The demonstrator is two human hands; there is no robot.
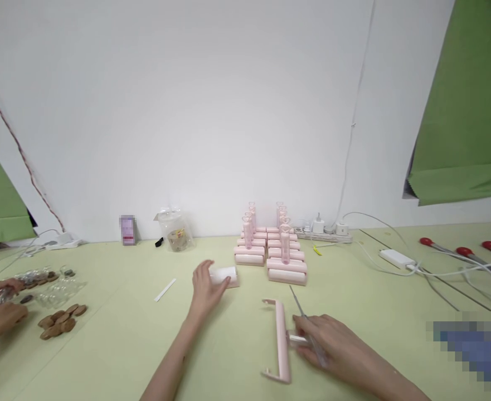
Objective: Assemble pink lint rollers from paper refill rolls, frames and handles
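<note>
My left hand is closed around a short white roll with a pink edge, at the middle of the table. To the right, my right hand grips the clear handle of a pink roller frame. The frame's two arms point left, with no roll between them. A thin metal tool also runs under the fingers of my right hand. Beyond my hands stand two rows of pink lint rollers with white rolls and upright handles.
At left, another person's hands are beside clear plastic pieces and brown discs. A white strip lies left of centre. A clear bag, power strip, cables and red-handled tools lie farther back.
</note>
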